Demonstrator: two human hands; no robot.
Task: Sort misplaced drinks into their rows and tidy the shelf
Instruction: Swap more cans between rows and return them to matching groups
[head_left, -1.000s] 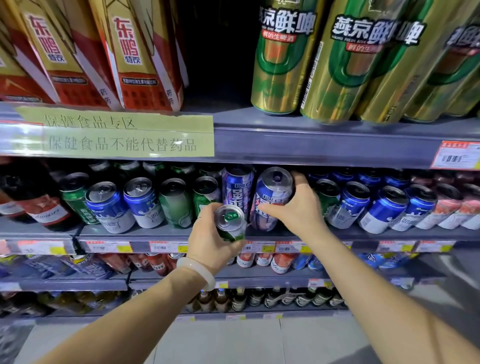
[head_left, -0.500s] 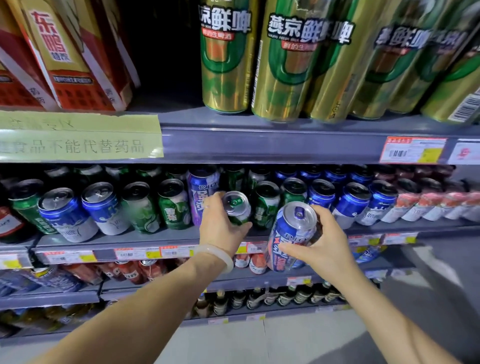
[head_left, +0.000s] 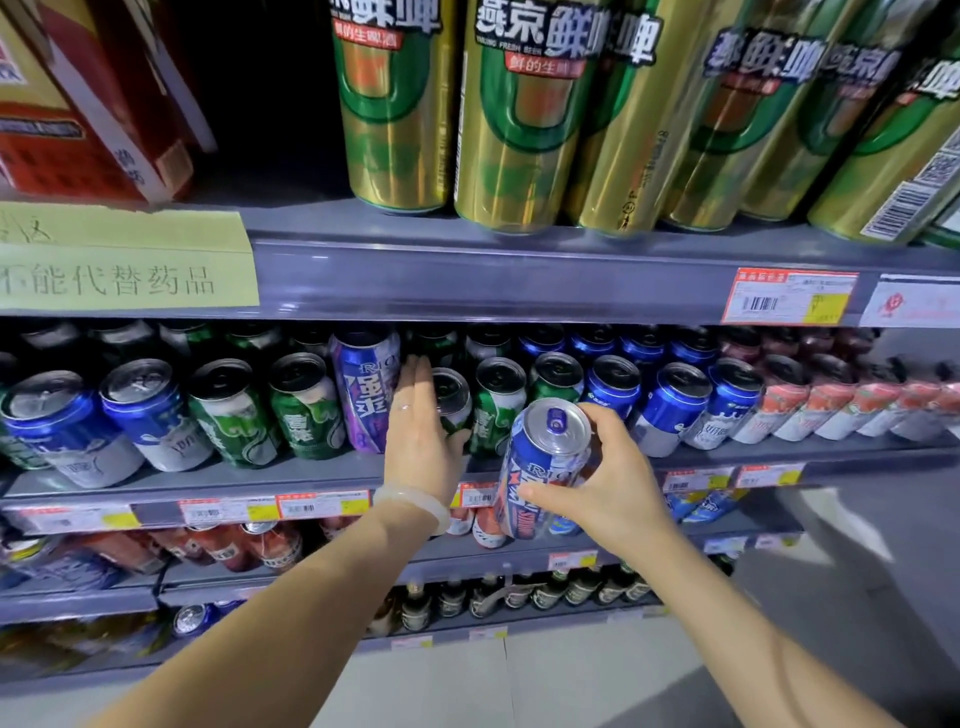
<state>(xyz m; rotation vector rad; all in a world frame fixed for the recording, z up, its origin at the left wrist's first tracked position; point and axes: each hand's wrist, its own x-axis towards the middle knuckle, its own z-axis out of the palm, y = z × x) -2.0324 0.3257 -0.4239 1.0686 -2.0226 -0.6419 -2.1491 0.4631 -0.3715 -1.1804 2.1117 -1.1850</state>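
Observation:
My right hand (head_left: 608, 493) grips a tall blue RIO can (head_left: 540, 467), tilted and held in front of the middle shelf (head_left: 311, 478), off its surface. My left hand (head_left: 421, 436) is wrapped around a green can (head_left: 453, 400) that sits in the gap of the green row, fingers stretched up along its left side and thumb low on its right. A second tall RIO can (head_left: 363, 395), purple and blue, stands just left of that hand between green cans (head_left: 301, 410). Blue cans (head_left: 675, 410) continue the row to the right.
Blue cans (head_left: 62, 426) fill the shelf's left end and pink-red cans (head_left: 831, 405) its right end. Tall gold-green beer cans (head_left: 519, 114) and red cartons (head_left: 78, 104) stand on the shelf above. Lower shelves hold more cans and dark bottles (head_left: 519, 597).
My right hand has pulled the blue RIO can off the shelf, down and toward me. My left hand has carried the green can forward into the gap this left in the green row.

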